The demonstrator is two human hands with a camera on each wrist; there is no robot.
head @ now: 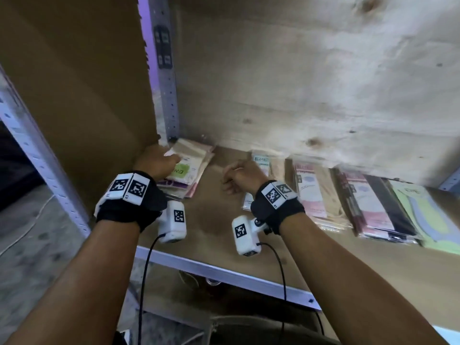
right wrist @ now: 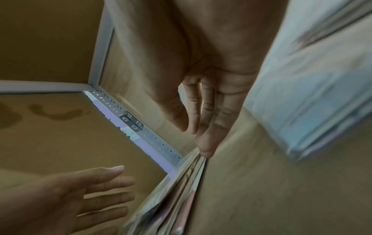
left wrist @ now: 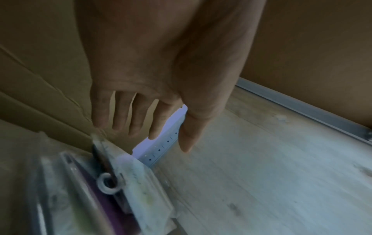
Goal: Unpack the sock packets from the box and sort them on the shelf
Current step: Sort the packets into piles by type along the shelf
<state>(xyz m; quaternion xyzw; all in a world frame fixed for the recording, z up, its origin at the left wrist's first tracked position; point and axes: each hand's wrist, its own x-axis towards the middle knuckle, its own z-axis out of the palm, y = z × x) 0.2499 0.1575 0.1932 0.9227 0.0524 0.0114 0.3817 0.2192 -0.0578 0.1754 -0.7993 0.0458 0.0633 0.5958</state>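
A stack of sock packets (head: 191,165) lies in the back left corner of the shelf board (head: 216,220). My left hand (head: 171,158) hovers at the stack's near left edge, fingers straight and spread, holding nothing. In the left wrist view the left hand (left wrist: 161,139) is just above the stack (left wrist: 124,182). My right hand (head: 231,178) is over bare shelf to the right of that stack. In the right wrist view the right hand (right wrist: 197,136) has straight fingers, one tip close to the stack's edge (right wrist: 181,190). The left hand (right wrist: 90,190) shows there too, empty.
More packets lie in a row to the right: a single packet (head: 261,163), pink and beige ones (head: 313,195), pink and black ones (head: 378,210), green ones (head: 428,215). A cardboard side panel (head: 87,95), a metal upright (head: 166,83) and a plywood back (head: 298,83) enclose the shelf.
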